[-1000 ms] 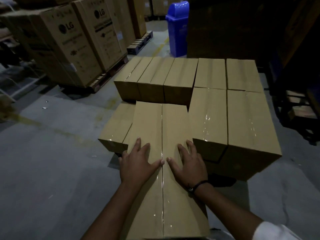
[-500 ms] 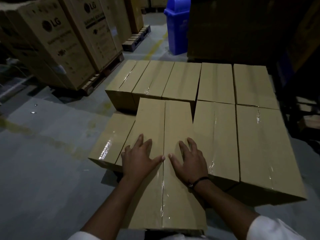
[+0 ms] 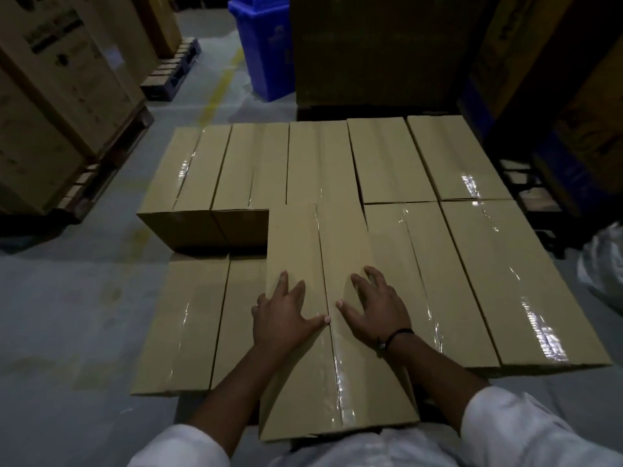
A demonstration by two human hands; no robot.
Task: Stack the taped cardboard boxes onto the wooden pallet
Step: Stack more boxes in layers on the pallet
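- Grey concrete floor (image 3: 67,315) surrounds the stack; printed cartons (image 3: 50,96) and a blue bin (image 3: 263,52) stand behind.
- Upper layer's back row (image 3: 320,163) looks full and two right-front boxes (image 3: 505,281) lie placed; the wooden pallet is hidden.
- Left hand (image 3: 286,318) and right hand (image 3: 374,315) press flat, fingers spread, on the taped box (image 3: 296,237) beside those two, gripping nothing.
- Its long axis and tape seam point away from the person; its near end juts out past its neighbours.
- Left-front lower boxes (image 3: 188,321) lie uncovered, so that gap probably remains.
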